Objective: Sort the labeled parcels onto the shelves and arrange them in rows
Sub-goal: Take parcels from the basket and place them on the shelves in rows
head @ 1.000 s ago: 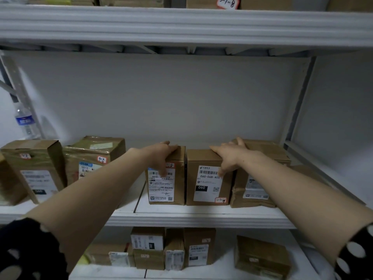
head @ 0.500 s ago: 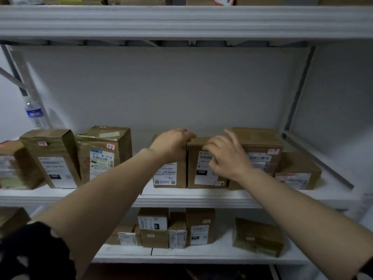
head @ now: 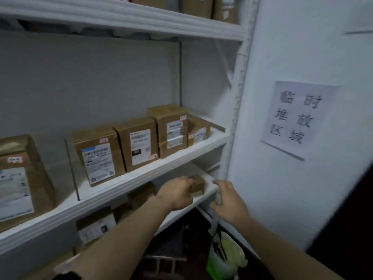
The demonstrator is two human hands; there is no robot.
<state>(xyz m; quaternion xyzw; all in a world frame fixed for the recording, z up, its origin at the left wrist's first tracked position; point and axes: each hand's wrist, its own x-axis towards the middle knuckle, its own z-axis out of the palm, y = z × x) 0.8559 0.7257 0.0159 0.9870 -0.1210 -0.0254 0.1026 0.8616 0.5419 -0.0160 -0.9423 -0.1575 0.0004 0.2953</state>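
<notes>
Risk, parcel off the end: I judge the small parcel (head: 198, 184) sits close to the open right end of the lower shelf (head: 201, 199), just past my left fingertips; a shove instead of a firm hold could send it over the edge toward the green bucket (head: 220, 257) below my right fingers
Risk, unverified hold: the picture is smeared round the left hand (head: 177, 191), so lifting on an assumed grip could drop the parcel
Risk, knock: the right hand (head: 229, 200) is just beside the rack post (head: 236, 118); a quick reach inward could clip the post or the shelf corner
Risk, row above: the labelled parcels (head: 139, 144) on the middle shelf (head: 141, 178) stand above my left knuckles; too steep a lift could catch that shelf's rim
Left hand pose: arm stretched forward, back of hand up, fingertips at the parcel's near face; whether they clamp it or merely touch, I cannot tell
Right hand pose: palm turned inward, fingers apart and loosely bent, holding nothing, just right of the parcel and apart from it
</notes>
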